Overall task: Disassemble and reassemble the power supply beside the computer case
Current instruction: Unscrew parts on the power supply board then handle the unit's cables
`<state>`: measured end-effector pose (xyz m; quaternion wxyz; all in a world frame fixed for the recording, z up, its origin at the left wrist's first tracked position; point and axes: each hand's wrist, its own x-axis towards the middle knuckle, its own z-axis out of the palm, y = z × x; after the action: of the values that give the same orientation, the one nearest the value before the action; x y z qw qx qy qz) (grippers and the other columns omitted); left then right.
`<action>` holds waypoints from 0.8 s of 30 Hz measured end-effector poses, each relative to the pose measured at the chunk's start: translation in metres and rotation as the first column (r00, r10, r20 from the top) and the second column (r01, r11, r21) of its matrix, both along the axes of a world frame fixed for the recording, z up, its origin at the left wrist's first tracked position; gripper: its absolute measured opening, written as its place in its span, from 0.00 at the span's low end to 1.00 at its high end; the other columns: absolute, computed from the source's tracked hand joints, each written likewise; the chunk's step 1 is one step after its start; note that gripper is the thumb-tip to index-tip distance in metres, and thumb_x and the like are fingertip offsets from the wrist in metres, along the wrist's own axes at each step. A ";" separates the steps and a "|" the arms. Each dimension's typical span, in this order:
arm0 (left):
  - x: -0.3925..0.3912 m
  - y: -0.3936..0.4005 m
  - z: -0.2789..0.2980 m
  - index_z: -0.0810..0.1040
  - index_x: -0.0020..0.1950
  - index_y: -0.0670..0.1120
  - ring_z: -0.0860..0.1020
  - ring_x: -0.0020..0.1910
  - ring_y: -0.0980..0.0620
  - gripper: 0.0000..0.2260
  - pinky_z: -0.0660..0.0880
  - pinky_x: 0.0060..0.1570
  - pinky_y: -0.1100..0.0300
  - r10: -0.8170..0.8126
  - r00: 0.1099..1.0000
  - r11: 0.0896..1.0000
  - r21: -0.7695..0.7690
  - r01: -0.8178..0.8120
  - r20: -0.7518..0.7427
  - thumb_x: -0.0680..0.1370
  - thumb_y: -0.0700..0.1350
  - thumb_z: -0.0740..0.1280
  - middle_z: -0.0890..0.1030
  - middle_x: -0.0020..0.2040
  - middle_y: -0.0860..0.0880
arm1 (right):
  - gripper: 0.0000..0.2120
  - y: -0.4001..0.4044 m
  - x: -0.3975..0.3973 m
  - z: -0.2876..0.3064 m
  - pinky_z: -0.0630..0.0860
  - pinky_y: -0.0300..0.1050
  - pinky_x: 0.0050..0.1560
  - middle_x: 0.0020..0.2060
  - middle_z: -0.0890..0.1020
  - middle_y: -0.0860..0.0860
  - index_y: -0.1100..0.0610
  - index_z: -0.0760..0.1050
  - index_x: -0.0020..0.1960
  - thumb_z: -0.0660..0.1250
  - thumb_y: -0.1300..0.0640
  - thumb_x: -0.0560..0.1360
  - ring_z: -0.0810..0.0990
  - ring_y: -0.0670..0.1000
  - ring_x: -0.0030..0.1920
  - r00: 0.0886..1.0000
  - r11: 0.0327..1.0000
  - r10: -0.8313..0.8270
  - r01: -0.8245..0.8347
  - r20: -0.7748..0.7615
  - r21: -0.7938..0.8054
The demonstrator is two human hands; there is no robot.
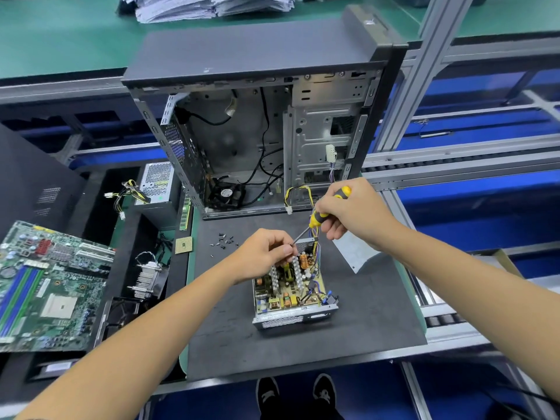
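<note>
Right hand (348,216) is closed round the yellow-and-black handle of a screwdriver (321,218), shaft angled down and to the left. Left hand (266,256) is curled over the far edge of the power supply (292,287), thumb and forefinger pinched at the screwdriver tip — whether they hold a screw there or merely steady the shaft cannot be told from this view.

The power supply sits on the dark mat (348,338) in front of the open computer case (266,131), lid off, circuit board, heat sinks and copper coils exposed. Its wire bundle runs up past the right hand towards the case. A bare metal cover plate (353,253) lies just beside the unit on its right. A scatter of small screws (224,240) lies on the mat to the left, near a loose processor chip (183,246).

Judgement: a board or housing screw at the far end of the unit is being worked. To do it well — keep the shaft in line with the screw's axis rather than slanted, press down firmly before turning so the tip does not slip onto the components, and keep the left fingers clear of the tip once it is seated. Wires near the tip should be held aside.

Further left: a motherboard (51,286), a finned heat sink (148,280) and a second power supply unit (157,183) with its cables.
</note>
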<state>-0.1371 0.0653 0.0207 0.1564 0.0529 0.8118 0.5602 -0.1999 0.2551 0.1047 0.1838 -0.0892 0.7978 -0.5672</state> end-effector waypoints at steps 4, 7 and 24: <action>0.000 0.002 0.003 0.79 0.45 0.42 0.74 0.34 0.60 0.06 0.70 0.38 0.68 -0.042 0.998 0.997 -0.066 0.039 -0.041 0.79 0.38 0.63 0.79 0.35 0.56 | 0.08 0.001 0.001 0.001 0.74 0.40 0.24 0.27 0.81 0.59 0.72 0.75 0.38 0.66 0.65 0.70 0.78 0.57 0.25 1.000 1.000 0.012 -0.012 0.000 0.013; -0.002 0.003 0.006 0.79 0.46 0.41 0.75 0.39 0.53 0.06 0.73 0.43 0.57 -0.100 0.994 0.988 -0.125 0.093 -0.049 0.79 0.41 0.64 0.82 0.40 0.55 | 0.07 0.001 0.003 0.001 0.73 0.39 0.23 0.25 0.80 0.58 0.72 0.75 0.39 0.66 0.66 0.71 0.78 0.54 0.23 0.998 0.997 0.055 -0.055 0.012 0.046; -0.030 0.044 0.022 0.76 0.57 0.49 0.73 0.53 0.53 0.17 0.70 0.55 0.60 -0.623 0.779 0.635 -0.536 0.557 0.071 0.70 0.43 0.74 0.77 0.53 0.52 | 0.05 0.017 0.021 -0.008 0.74 0.40 0.24 0.25 0.81 0.58 0.61 0.75 0.36 0.66 0.62 0.69 0.79 0.52 0.23 0.935 0.891 0.352 -0.352 0.054 0.287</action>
<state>-0.1672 0.1089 0.0430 0.2896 0.3041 0.8785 0.2277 -0.1786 0.2717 0.0966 0.2947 -0.2039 0.8433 -0.4005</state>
